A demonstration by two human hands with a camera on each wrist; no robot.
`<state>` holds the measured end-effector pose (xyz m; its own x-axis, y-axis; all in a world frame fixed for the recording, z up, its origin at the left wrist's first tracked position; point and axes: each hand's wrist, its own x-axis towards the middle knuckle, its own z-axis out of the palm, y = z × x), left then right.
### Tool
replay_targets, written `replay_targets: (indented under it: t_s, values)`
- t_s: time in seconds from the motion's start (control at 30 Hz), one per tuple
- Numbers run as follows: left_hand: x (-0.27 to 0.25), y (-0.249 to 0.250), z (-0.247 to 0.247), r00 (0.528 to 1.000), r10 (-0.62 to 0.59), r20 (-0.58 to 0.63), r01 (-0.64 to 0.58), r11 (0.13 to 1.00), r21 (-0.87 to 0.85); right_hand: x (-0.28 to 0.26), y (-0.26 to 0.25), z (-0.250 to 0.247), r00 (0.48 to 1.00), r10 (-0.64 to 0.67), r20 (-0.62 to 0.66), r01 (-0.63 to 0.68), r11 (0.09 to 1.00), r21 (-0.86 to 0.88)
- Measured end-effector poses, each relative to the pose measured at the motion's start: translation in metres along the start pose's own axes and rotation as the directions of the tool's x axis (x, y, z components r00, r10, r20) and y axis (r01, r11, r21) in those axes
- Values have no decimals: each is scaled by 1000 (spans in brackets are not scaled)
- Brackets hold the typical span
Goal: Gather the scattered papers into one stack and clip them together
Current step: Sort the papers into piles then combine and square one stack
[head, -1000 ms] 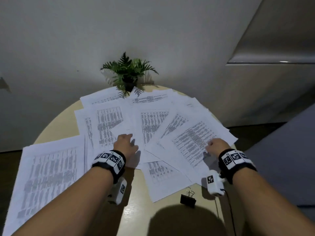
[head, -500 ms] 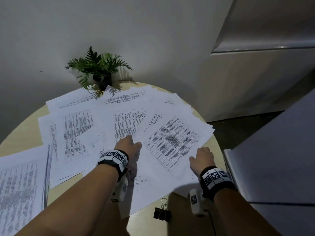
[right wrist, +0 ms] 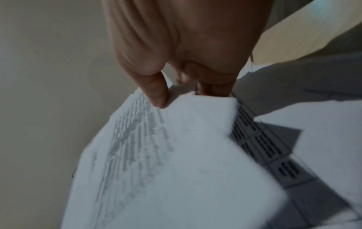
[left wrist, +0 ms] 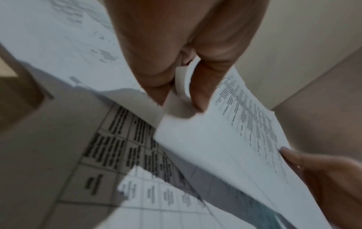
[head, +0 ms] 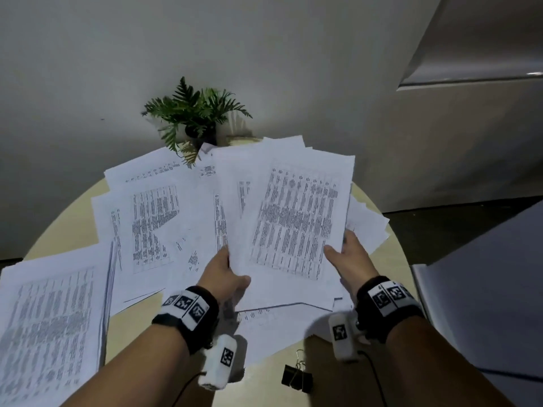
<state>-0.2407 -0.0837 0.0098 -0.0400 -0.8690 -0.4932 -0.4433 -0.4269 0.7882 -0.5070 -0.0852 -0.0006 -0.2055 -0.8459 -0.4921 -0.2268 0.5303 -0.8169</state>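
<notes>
A sheaf of printed white papers (head: 293, 224) is lifted off the round table and tilted up toward me. My left hand (head: 226, 274) pinches its lower left edge; in the left wrist view thumb and fingers (left wrist: 197, 96) close on the paper (left wrist: 225, 139). My right hand (head: 349, 259) grips the lower right edge, thumb on top, fingers under the sheets (right wrist: 176, 155). More printed sheets (head: 152, 218) lie fanned on the table, and a thicker pile (head: 53, 327) sits at the left. A black binder clip (head: 296, 377) lies near the front edge.
The beige round table (head: 70, 227) stands against a pale wall. A small potted fern (head: 197, 113) sits at its far edge, behind the papers. A grey cabinet or counter (head: 484, 318) stands close on the right.
Both hands went from resting on the fanned sheets to gripping a bundle and lifting it off the table, swinging it upright toward the middle.
</notes>
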Motion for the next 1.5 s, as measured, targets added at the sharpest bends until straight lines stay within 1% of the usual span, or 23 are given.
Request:
replay_targets:
  t_s: [0.03,0.07,0.1,0.13,0.17,0.2,0.27,0.33,0.4,0.5,0.57,0.63,0.7,0.77,0.9,1.0,1.07,1.1,1.17,1.23,1.3,1.43,1.5]
  values:
    - [-1,-1,1,999,-14,29,14,1000,7,-1,-2,1,1000,-21,18,22,999,-47]
    - [0,-1,0,1000,-21,-1,21,1000,5,0,-1,2,999,-40,-1,40,995,-94]
    - [3,-2,-2,995,-26,-97,29,999,30,1,-1,1,998,-58,-35,53,990,-128]
    - [9,-4,-7,974,-34,-225,56,995,88,4,2,1,996,-63,-69,52,987,-154]
    - [16,-8,-13,940,-46,-338,107,980,165,6,4,0,994,-61,-91,44,982,-183]
    - [22,-11,-19,909,-71,-410,181,955,235,9,8,-1,993,-53,-102,31,977,-209]
    - [33,-18,-30,872,-179,-456,329,903,276,14,14,-1,993,-32,-112,5,972,-235]
    - [41,-23,-35,859,-258,-442,374,906,198,18,18,3,993,-23,-119,-9,966,-258]
    - [47,-27,-35,871,-251,-422,338,930,144,19,20,7,991,-25,-131,-13,958,-285]
    - [48,-29,-29,904,-175,-390,264,946,188,21,24,11,988,-48,-145,5,959,-282]
    - [43,-28,-25,899,-112,-424,213,957,198,21,24,10,988,-65,-141,28,968,-251]
    - [36,-29,-25,882,-58,-468,145,978,152,21,21,6,985,-91,-149,55,972,-227]
    - [28,-32,-28,877,-32,-479,92,990,103,19,16,3,977,-138,-160,115,982,-149]
    - [18,-36,-30,891,-53,-451,84,995,49,19,13,3,975,-169,-143,162,985,-59]
    - [8,-56,-28,934,-119,-338,103,993,-64,21,14,7,990,-137,-44,139,988,60]
    - [6,-60,-21,962,-84,-259,68,995,-67,22,15,12,988,-154,-10,155,985,79]
    - [7,-56,-18,966,-55,-251,37,996,-76,25,19,15,989,-144,32,141,987,77]
    - [8,-55,-17,963,-41,-268,26,998,-62,23,17,17,990,-133,54,129,989,70]
    - [10,-51,-18,943,-28,-330,17,999,-37,24,18,22,988,-144,46,143,989,34]
    - [14,-50,-23,911,-54,-409,40,998,-43,23,17,23,982,-184,-29,182,981,-60]
    - [18,-52,-34,878,-72,-474,73,997,-15,26,17,18,976,-193,-104,179,975,-130]
    - [15,-51,-53,851,-104,-515,187,976,112,28,25,2,978,-157,-135,131,974,-182]
    - [13,-53,-57,837,-135,-531,199,978,65,29,31,-2,975,-128,-183,87,972,-217]
